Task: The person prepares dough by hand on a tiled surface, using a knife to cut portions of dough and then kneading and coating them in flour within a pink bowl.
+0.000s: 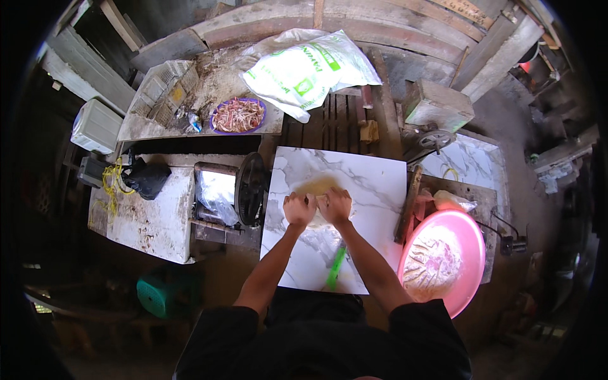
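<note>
Two hands pressing one lump of dough on a marble-patterned bench, frame centre.

Left hand and right hand, fingers curled, lie side by side atop the pale dough on the bench. One green scraper lies below them; one pink basin lower right; one purple bowl and one white sack above.

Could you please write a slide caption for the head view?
Both hands, left and right, press pale dough on a marble slab.
</note>
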A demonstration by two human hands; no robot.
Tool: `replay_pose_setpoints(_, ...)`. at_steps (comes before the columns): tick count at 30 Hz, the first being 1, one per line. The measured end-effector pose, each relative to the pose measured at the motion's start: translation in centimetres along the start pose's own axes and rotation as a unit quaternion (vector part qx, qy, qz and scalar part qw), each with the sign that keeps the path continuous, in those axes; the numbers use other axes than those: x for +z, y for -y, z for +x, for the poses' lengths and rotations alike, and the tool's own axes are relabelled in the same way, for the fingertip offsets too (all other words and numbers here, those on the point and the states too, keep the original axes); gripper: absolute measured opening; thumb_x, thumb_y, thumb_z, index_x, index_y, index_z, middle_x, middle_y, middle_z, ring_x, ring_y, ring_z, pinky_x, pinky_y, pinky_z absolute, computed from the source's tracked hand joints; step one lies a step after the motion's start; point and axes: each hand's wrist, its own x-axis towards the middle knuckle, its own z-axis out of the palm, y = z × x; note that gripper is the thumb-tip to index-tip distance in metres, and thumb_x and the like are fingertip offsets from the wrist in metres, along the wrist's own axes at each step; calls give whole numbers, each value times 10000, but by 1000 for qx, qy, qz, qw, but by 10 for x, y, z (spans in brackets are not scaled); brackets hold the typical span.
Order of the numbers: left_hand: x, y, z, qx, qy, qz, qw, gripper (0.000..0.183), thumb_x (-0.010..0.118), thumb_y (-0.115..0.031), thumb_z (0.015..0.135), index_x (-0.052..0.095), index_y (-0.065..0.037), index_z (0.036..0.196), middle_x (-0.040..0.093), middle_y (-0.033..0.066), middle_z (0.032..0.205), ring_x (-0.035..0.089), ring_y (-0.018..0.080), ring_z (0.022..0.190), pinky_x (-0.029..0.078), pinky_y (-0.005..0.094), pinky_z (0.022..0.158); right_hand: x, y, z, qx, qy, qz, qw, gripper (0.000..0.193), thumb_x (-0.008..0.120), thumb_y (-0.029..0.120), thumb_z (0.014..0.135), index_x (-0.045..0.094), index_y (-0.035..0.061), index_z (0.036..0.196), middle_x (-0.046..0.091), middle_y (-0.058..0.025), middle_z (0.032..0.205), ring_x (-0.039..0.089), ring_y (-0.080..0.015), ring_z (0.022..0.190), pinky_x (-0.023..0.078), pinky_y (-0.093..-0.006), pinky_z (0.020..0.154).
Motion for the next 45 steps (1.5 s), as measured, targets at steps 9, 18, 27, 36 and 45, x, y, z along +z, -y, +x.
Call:
replay_pose_setpoints(9,-1,-10,26,87,-42,-115,989,160,455,-155,756,491,-21,677,482,124,657,461,309,693,337,398,669,-23,17,36,-153,-175,-20,972,107,566,132,575,487,98,639,495,-43,708,472,-220,683,333,-353,680)
replay_pose_setpoints(18,6,0,6,218,36,-21,975,230,480,-215,754,533,-23,868,523,120,829,470,286,817,339,386,753,-22,-1,-14,68,-5,-87,994,252,553,279,710,535,93,879,448,-76,1021,394,-279,977,278,-401,792)
replay_pose_setpoints(27,-9,1,-12,109,144,-24,983,173,471,-214,726,527,-59,779,534,96,771,509,276,776,394,382,670,-25,10,-12,84,48,-105,990,222,531,248,687,573,81,828,533,-70,923,467,-238,926,334,-373,800)
replay_pose_setpoints(36,-13,1,-33,48,129,-37,990,149,474,-192,713,516,-50,697,524,129,708,512,316,674,410,413,603,-33,20,-21,138,45,-89,985,146,528,231,644,554,95,691,560,-77,699,522,-261,691,371,-365,712)
replay_pose_setpoints(45,14,-10,-11,-56,9,-177,983,200,522,-202,712,509,-33,607,461,121,527,481,297,497,400,378,494,-17,-9,7,142,-90,-50,985,160,556,245,650,529,90,620,527,-118,549,523,-309,538,402,-384,467)
